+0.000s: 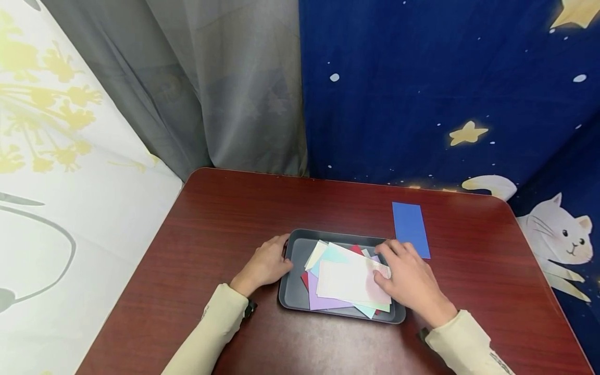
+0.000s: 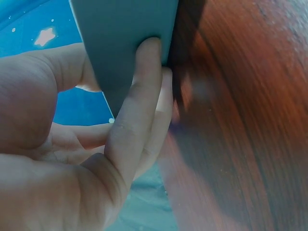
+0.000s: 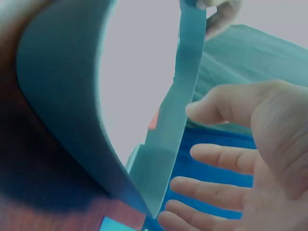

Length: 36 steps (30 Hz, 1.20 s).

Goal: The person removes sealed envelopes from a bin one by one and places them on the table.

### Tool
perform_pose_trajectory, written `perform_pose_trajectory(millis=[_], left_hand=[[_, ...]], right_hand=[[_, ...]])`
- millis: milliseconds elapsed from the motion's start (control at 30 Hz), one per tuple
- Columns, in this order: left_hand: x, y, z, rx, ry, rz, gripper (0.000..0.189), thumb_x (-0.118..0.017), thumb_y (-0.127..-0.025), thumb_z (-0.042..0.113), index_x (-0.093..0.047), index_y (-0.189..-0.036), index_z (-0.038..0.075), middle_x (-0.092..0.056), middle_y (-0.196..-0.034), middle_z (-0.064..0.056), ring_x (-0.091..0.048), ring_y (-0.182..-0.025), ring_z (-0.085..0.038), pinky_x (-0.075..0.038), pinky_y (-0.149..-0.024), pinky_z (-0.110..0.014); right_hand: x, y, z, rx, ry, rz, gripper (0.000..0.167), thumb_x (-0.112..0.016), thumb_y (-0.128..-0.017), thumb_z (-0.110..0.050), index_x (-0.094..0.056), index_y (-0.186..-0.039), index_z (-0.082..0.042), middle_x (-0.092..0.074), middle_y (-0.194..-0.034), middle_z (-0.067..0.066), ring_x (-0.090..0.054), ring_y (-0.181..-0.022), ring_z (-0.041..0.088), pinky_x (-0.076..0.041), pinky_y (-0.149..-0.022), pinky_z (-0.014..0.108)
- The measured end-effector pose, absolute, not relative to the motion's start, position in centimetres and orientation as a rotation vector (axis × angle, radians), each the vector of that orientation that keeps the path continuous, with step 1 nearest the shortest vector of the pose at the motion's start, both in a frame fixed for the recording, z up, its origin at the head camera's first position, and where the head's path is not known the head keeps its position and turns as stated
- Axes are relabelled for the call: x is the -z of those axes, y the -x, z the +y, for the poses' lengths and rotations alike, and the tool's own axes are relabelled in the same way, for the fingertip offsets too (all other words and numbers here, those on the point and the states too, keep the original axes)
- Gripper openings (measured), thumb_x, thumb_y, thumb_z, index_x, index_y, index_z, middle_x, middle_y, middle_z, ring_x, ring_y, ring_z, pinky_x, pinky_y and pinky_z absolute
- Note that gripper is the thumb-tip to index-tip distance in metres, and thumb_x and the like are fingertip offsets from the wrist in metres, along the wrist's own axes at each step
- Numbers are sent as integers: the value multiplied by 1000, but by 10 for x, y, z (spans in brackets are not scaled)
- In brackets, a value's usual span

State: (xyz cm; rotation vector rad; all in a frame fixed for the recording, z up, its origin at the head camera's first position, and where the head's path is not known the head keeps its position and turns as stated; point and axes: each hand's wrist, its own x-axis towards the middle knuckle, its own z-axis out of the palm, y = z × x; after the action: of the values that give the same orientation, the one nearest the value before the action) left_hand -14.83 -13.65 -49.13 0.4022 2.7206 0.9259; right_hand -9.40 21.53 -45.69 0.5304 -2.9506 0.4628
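A dark grey rectangular tray [image 1: 295,286] lies on the table and holds a loose pile of coloured paper cards. On top is a white card [image 1: 344,281], with a lavender card [image 1: 316,301] and pale blue, red and cream ones showing beneath. My left hand [image 1: 264,264] grips the tray's left end; in the left wrist view, thumb and fingers lie on opposite sides of the tray wall [image 2: 120,33]. Over the tray's right end, my right hand [image 1: 410,276] hovers with loosely spread fingers. The right wrist view shows that hand [image 3: 269,149] holding nothing beside the tray rim [image 3: 168,154].
A blue card [image 1: 411,229] lies on the reddish-brown table [image 1: 234,208] just beyond the tray's right back corner. Grey curtain [image 1: 253,88] and starry blue cloth [image 1: 384,114] hang behind the table's far edge. White patterned fabric [image 1: 94,219] borders the left side.
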Motion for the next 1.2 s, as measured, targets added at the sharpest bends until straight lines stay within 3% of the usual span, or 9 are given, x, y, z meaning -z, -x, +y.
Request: perform_pose_trajectory(millis=[433, 633, 900, 1200], left_hand=[[486, 148, -136, -939, -410, 2729, 74, -66, -88, 7, -49, -158, -9, -60, -147, -25, -60, -92, -26, -51, -92, -53], [481, 146, -131, -891, -351, 2723, 75, -68, -91, 5, -47, -161, -5, -59, -150, -20, -59, -84, -20, -51, -94, -50], [482, 146, -132, -916, -359, 2713, 76, -68, -89, 5, -48, -161, -5, -60, -148, -20, -59, -90, -25, -51, -88, -48], [523, 160, -143, -952, -445, 2755, 78, -69, -86, 12, -48, -160, -3, -62, -144, -19, -60, -90, -21, -52, -85, -48]], right_hand=[[470, 81, 201, -498, -1097, -2964, 61, -94, -85, -30, -74, -142, -22, -62, -153, 16, -55, -142, 43, -55, -102, 65], [473, 82, 199, -490, -1184, -2981, 62, -94, -87, -31, -74, -145, -26, -58, -158, 18, -53, -143, 44, -55, -101, 66], [478, 83, 197, -427, -1184, -2961, 60, -97, -84, -27, -78, -140, -27, -57, -157, 20, -52, -141, 46, -51, -103, 70], [479, 83, 195, -363, -1181, -2901, 61, -98, -81, -22, -78, -139, -29, -60, -151, 19, -57, -131, 41, -51, -100, 67]])
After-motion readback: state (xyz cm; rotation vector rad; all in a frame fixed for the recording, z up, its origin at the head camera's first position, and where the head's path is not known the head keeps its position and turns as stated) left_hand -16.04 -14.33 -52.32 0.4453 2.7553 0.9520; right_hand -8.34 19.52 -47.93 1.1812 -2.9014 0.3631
